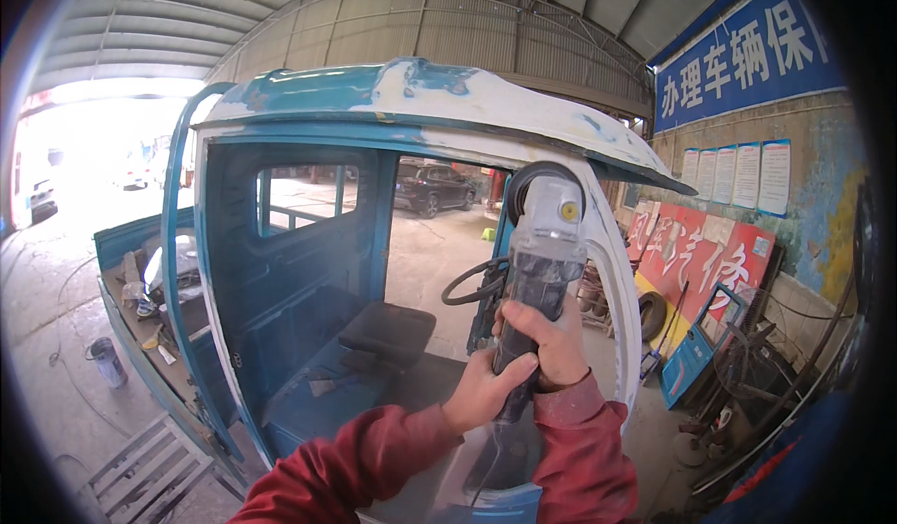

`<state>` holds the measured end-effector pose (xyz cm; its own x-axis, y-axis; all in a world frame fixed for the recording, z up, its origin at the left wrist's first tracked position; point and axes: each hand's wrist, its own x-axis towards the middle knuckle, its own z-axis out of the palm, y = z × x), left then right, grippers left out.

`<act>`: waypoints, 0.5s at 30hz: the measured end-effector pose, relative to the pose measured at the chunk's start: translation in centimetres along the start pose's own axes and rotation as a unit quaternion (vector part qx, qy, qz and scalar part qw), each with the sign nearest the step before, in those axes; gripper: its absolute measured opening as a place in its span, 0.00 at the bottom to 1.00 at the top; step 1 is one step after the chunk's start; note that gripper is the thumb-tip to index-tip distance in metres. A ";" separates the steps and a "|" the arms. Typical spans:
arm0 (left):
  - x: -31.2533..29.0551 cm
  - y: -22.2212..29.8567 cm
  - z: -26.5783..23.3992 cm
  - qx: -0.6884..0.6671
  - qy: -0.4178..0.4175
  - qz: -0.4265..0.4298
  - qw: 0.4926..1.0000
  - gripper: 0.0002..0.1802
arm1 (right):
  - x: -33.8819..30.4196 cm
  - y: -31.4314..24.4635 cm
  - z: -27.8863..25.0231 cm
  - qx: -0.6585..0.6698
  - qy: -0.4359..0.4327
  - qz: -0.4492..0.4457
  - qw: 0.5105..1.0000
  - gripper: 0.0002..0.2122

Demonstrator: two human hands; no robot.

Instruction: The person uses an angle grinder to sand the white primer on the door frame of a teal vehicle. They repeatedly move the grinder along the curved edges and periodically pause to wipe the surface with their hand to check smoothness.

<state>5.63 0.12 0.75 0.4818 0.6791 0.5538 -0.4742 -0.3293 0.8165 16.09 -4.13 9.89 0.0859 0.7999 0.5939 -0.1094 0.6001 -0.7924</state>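
Observation:
Both my hands are wrapped round an angle grinder (pixel 545 267), held upright with its round disc (pixel 544 187) at the top. My left hand (pixel 486 388) grips the lower part of the dark body, and my right hand (pixel 558 342) closes round it a little higher. The disc end stands in front of the cab's right front pillar; whether it touches cannot be told. Around it is a blue vehicle cab (pixel 290 262), its roof edge (pixel 439 89) partly sanded to white. A dark seat (pixel 388 332) sits inside.
A slatted metal frame (pixel 154 473) lies at the lower left, near a bucket (pixel 107 362). Behind the cab is a cargo bed (pixel 140 309) with loose items. On the right, a loose blue door (pixel 701 351) leans among scrap and a tire (pixel 651 316). A dark car (pixel 434 189) stands beyond.

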 end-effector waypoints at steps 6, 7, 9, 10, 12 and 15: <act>-0.5 0.5 0.7 0.001 0.023 -0.002 1.000 0.27 | -0.2 -0.1 0.5 0.002 -0.003 -0.015 1.000 0.12; -0.5 0.6 0.8 -0.015 0.021 0.030 0.999 0.27 | -0.3 -0.2 0.5 0.000 -0.003 -0.015 1.000 0.12; -0.5 0.7 0.9 -0.007 0.035 0.037 0.999 0.27 | -0.3 -0.3 0.6 -0.003 0.000 -0.015 1.000 0.11; -0.3 0.8 0.9 -0.012 0.021 0.038 0.999 0.27 | 0.0 -0.5 0.5 -0.005 0.001 -0.015 1.000 0.11; 0.3 1.2 0.6 -0.015 0.012 0.043 0.999 0.27 | 0.4 -0.7 0.5 -0.010 0.002 -0.012 1.000 0.11; 0.5 1.5 0.5 0.003 0.014 0.025 1.000 0.27 | 0.7 -1.0 0.6 -0.016 0.004 -0.013 1.000 0.11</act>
<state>5.56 -0.39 2.38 0.4367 0.6802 0.5888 -0.4920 -0.3674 0.7893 15.66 -4.18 11.12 0.0959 0.7839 0.6134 -0.0756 0.6202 -0.7808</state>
